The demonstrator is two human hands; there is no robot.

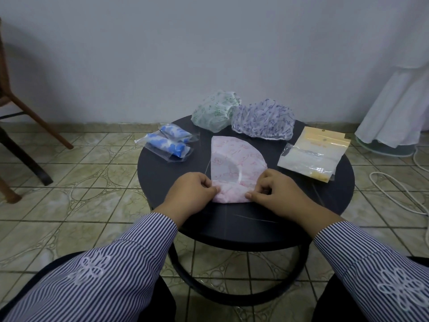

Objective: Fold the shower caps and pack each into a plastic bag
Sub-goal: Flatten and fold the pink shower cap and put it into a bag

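While the pink shower cap lies folded into a half-round shape on the near middle of the round black desk, both hands work its near edge, which is bunched or rolled up toward the person. Left hand pinches the left end of that roll, thumb and forefinger closed on the plastic, other fingers curled. Right hand pinches the right end the same way, thumb lying flat along the front of the roll. Rest of the cap lies flat, curved side to the right, white elastic hem showing as an arc through the middle. Beyond it, at the far edge of the desk, a green-print shower cap sits puffed up and unfolded, touching a purple-print shower cap just to its right, also unfolded. Far left of the desk: two packed blue-print caps in clear bags, side by side, partly hanging over the rim. Right side: a stack of empty plastic bags with a yellowish header card, apart from the pink cap. Both arms wear striped sleeves with white embroidery. Floor is beige patterned tile. Wooden chair leg at left, white cloth hanging at right, white cable on the floor under it.
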